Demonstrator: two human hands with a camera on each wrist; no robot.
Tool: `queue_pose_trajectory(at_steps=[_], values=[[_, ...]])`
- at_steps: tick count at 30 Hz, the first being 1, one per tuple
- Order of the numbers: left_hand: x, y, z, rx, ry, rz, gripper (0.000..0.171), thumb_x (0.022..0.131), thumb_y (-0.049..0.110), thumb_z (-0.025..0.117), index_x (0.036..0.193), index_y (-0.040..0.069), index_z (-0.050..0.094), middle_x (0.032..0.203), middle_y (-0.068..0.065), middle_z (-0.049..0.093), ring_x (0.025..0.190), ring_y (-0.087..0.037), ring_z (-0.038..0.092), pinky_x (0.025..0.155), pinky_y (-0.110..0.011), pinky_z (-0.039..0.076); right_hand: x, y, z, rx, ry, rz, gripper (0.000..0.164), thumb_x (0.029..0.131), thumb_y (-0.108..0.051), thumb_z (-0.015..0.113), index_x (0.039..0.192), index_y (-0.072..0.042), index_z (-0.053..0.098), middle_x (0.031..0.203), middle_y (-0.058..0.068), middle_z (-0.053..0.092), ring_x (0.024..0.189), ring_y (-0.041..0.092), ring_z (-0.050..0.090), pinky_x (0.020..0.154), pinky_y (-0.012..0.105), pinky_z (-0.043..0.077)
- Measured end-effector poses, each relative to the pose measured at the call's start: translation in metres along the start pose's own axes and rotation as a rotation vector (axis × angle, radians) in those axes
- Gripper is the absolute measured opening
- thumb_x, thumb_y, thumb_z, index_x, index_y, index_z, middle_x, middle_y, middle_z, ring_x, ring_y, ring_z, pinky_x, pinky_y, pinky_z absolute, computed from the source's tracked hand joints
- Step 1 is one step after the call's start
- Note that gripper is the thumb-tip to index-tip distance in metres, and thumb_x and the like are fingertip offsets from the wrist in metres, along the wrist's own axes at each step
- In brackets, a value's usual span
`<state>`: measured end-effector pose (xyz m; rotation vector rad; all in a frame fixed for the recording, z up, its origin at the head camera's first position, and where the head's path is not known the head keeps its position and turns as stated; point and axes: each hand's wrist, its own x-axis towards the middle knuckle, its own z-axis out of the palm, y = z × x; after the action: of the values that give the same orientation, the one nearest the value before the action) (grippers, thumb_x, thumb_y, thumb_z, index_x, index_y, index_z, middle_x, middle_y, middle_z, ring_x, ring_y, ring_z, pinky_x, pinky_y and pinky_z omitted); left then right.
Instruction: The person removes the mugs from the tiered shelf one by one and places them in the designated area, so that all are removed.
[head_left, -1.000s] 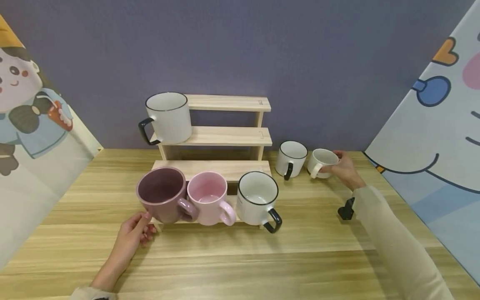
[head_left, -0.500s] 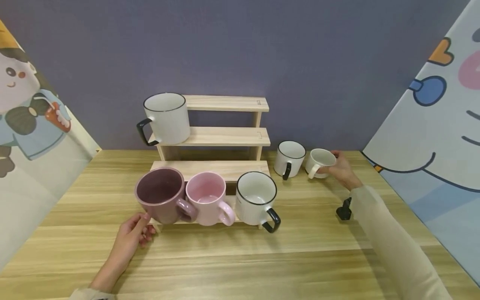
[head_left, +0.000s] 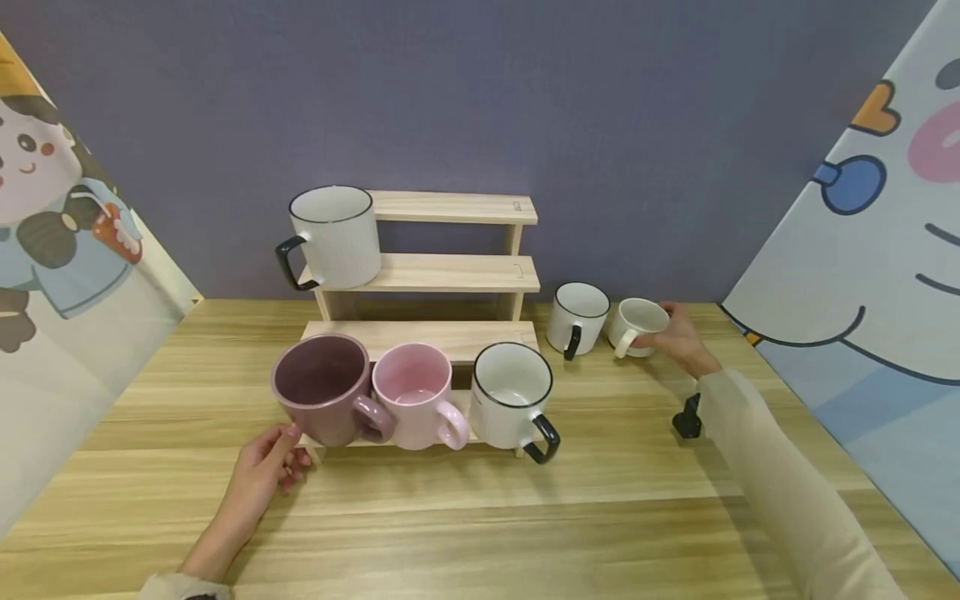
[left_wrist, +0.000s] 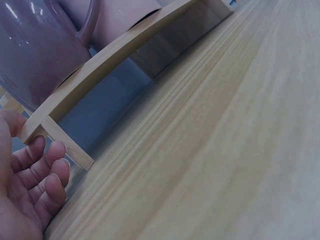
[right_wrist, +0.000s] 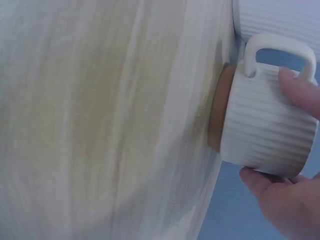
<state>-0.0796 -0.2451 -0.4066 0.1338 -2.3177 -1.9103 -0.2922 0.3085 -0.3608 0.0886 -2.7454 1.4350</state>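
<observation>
My right hand (head_left: 678,337) grips a small white ribbed mug (right_wrist: 272,122), thumb near its handle and fingers on the opposite side. Its brown unglazed base is at the tabletop in the right wrist view. Left of it stands a white mug (head_left: 579,317) with a black rim and handle. My left hand (head_left: 258,467) pinches the left corner of the lowest board of a wooden tiered shelf (left_wrist: 75,80). Along that board stand a large purple mug (head_left: 322,392), a pink mug (head_left: 414,396) and a white black-rimmed mug (head_left: 512,396).
A large white mug (head_left: 337,237) with a black handle stands high on the shelf's left side. A grey-blue wall (head_left: 637,150) rises behind the table (head_left: 480,533). Cartoon panels flank both sides. A small black object (head_left: 687,418) shows beside the right sleeve.
Hands and mugs keep their places; the whole head view has only shifted slightly.
</observation>
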Motion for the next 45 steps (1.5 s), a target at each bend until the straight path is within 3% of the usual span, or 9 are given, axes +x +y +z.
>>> queue_pose_trajectory(at_steps=[7,12,22,35,45], values=[[0.0,0.001,0.002,-0.002,0.001,-0.014,0.027,0.103,0.021,0.042,0.089,0.004,0.058,0.067,0.005,0.059,0.053,-0.007,0.051,0.044,-0.022,0.042,-0.001,-0.012,-0.008,-0.086,-0.087,0.052,0.09,0.076,-0.005,0.074,0.137,0.018,0.012,0.134,0.039,0.027,0.116,0.045,0.037,0.095,0.047,0.036],[0.0,0.001,0.001,0.014,0.007,-0.017,0.026,0.103,0.021,0.042,0.088,0.007,0.058,0.066,0.005,0.059,0.054,-0.007,0.051,0.044,-0.022,0.042,-0.002,-0.022,-0.014,-0.129,-0.145,0.09,0.094,0.078,-0.01,0.074,0.141,0.016,0.009,0.139,0.039,0.024,0.122,0.047,0.034,0.102,0.054,0.034],[0.001,0.002,0.001,0.031,0.006,-0.023,0.03,0.103,0.023,0.042,0.088,0.003,0.057,0.066,0.005,0.059,0.054,-0.008,0.051,0.045,-0.023,0.043,-0.002,-0.046,-0.023,-0.131,-0.208,0.124,0.1,0.082,-0.012,0.071,0.147,0.009,-0.002,0.153,0.033,0.005,0.14,0.05,0.01,0.114,0.059,0.017],[-0.001,0.001,-0.001,0.05,0.015,-0.031,0.03,0.103,0.024,0.041,0.088,0.004,0.057,0.066,0.005,0.059,0.054,-0.008,0.051,0.044,-0.024,0.043,-0.002,-0.073,-0.023,-0.145,-0.239,0.081,0.087,0.09,-0.024,0.065,0.149,0.004,0.008,0.155,0.028,0.012,0.142,0.045,0.014,0.114,0.057,0.019],[0.0,0.004,0.002,0.039,0.022,-0.04,0.03,0.103,0.026,0.041,0.089,0.005,0.057,0.065,0.006,0.059,0.053,-0.006,0.051,0.045,-0.023,0.043,-0.005,-0.112,-0.017,-0.164,-0.268,0.02,0.089,0.091,-0.033,0.064,0.15,0.0,0.008,0.157,0.023,0.01,0.144,0.042,0.013,0.113,0.057,0.019]])
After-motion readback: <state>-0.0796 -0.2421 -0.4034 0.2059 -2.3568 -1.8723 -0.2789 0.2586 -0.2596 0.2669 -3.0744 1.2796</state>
